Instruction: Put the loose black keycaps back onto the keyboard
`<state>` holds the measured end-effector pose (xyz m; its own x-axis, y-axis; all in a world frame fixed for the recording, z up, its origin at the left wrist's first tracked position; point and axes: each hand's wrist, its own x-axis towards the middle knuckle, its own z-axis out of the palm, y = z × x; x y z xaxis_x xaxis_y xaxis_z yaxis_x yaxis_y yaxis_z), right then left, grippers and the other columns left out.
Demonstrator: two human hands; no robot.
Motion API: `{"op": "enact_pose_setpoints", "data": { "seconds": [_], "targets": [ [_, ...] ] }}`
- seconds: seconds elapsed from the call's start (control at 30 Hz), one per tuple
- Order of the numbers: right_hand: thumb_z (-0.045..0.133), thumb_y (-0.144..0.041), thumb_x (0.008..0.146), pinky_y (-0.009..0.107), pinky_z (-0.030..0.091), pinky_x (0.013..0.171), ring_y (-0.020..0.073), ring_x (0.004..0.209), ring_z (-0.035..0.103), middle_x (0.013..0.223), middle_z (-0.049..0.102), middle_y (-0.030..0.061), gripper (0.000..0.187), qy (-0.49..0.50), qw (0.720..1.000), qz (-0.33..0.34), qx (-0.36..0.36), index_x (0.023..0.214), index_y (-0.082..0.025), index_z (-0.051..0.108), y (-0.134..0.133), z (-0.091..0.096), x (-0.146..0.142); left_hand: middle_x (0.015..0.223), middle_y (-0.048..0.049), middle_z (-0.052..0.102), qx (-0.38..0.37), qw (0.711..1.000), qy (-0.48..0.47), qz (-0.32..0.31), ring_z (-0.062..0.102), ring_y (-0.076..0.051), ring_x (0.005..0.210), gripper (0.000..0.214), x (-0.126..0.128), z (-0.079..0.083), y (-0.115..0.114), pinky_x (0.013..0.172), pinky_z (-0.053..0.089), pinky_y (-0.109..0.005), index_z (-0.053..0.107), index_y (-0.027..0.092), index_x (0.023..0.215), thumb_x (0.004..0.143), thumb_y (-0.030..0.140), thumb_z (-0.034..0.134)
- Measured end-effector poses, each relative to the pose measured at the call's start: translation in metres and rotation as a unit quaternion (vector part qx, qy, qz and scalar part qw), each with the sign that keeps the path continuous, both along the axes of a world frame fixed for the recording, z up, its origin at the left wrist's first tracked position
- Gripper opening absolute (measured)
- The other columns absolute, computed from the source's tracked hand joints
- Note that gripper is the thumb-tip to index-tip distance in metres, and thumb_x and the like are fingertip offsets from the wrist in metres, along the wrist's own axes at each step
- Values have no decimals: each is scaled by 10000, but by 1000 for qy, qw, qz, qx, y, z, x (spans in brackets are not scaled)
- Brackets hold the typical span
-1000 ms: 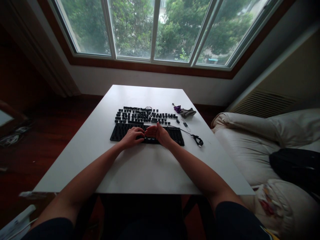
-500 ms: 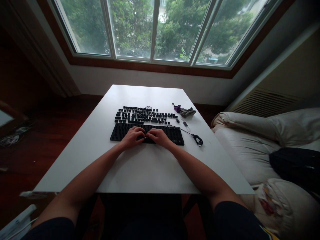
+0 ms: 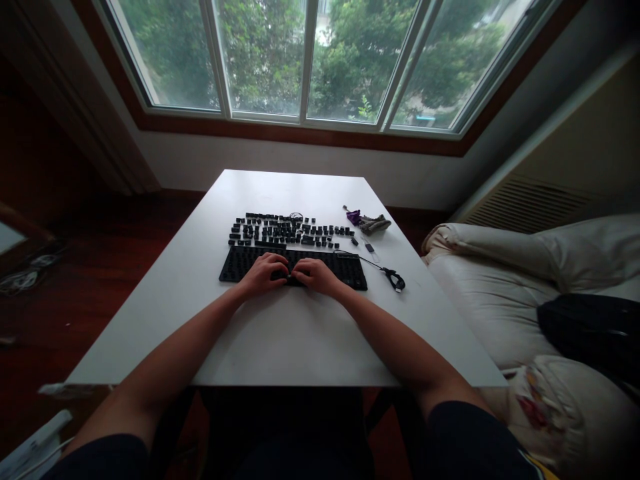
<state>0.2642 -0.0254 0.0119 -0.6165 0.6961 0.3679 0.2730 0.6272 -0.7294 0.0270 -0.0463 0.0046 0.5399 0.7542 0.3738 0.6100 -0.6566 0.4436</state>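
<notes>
A black keyboard point(image 3: 235, 265), its keycaps off across most of what shows, lies on the white table point(image 3: 280, 340). Over its middle, near the front edge, are both my hands. My left hand point(image 3: 265, 273) has its fingers curled inward, with the fingertips down at the keyboard. Facing it, my right hand point(image 3: 316, 275) is bent the same way, thumb and index fingertip close together. The fingertips of both hands nearly meet at one spot, and whatever small piece is between them is too small to name. Loose black keycaps point(image 3: 280, 230) lie in rows just behind the keyboard.
A coiled USB cable point(image 3: 395, 280) lies right of the keyboard. Farther back are a purple item point(image 3: 353, 217), grey gloves or cloth point(image 3: 375, 225) and a small tool point(image 3: 369, 247). A pale sofa point(image 3: 470, 293) stands at the right, a window point(image 3: 305, 67) ahead.
Almost nothing differs. Both hands stay at the same spot on the keyboard, with only a very slight shift of the fingers and of the whole view.
</notes>
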Motion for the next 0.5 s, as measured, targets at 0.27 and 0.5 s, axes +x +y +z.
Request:
{"op": "enact_pose_setpoints", "data": {
  "seconds": [0.27,0.5],
  "targets": [
    [548,-561,927,381,537,896,209,910,676,963,731,70,412,254,923,49,-286,909,-190,727,-16,16,-14,1236,-50,653,-15,1000,-4,16,513,-290,1206,212,-1,-5,2,1039,407,-491,748,279,996,789,326,737],
    [587,-509,902,351,530,890,194,873,665,867,728,44,365,118,960,46,-250,801,-191,734,-11,0,-19,1209,-42,666,0,1000,3,12,539,-261,1167,94,-1,-3,1,1036,412,-468,743,268,890,838,319,684]
  ]
}}
